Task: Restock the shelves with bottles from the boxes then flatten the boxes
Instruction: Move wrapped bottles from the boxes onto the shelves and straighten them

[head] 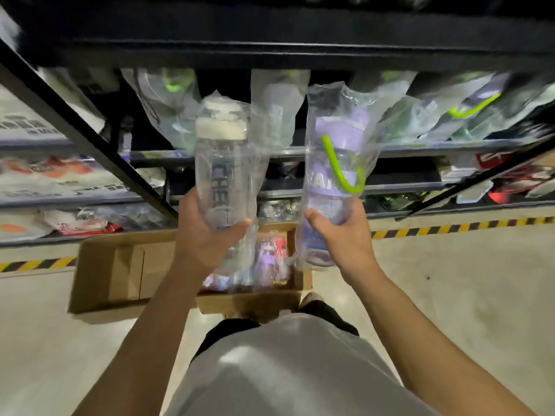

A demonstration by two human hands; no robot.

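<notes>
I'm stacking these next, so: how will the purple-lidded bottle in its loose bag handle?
The purple bottle looks clear and empty, so probably light. Its loose bag likely slides in the right hand. Tall and narrow, it may tip on the shelf.

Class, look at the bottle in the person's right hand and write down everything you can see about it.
The purple bottle has a clear body with a lilac tint, a purple lid and a bright green carry loop hanging down its side. Blurred lettering runs along the body. It is sealed in a loose, clear plastic bag. It is held roughly upright, lid toward the shelf, above the open cardboard box. The right hand grips its lower part through the bag, with fingers wrapped around it. It touches nothing else.
</notes>
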